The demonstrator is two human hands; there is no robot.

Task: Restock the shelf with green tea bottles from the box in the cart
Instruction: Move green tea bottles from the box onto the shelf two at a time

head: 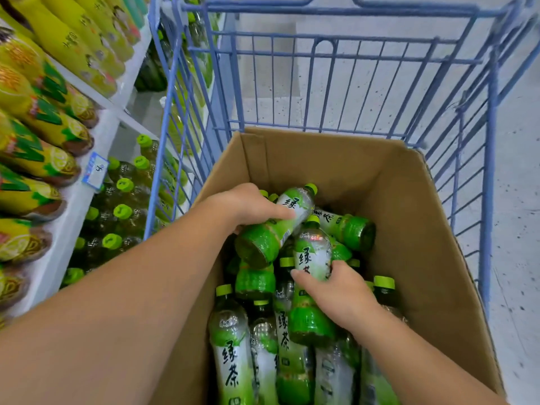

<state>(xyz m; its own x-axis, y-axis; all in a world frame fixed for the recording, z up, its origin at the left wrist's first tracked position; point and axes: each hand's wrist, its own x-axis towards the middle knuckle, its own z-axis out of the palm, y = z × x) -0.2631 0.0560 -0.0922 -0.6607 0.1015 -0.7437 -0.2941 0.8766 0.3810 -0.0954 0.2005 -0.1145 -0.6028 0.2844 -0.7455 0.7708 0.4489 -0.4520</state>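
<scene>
Both hands in the box, centre frame: left hand grasping a tilted bottle, right hand grasping an upright bottle.

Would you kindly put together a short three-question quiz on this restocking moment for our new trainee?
1. True or false: the left hand holds one green tea bottle and the right hand holds a second bottle.
2. The cardboard box sits in: A a blue wire cart; B a red basket; C a wooden pallet.
3. Fill in: the shelf stands on the person's ___ side.
Key: 1 true; 2 A; 3 left.
</scene>
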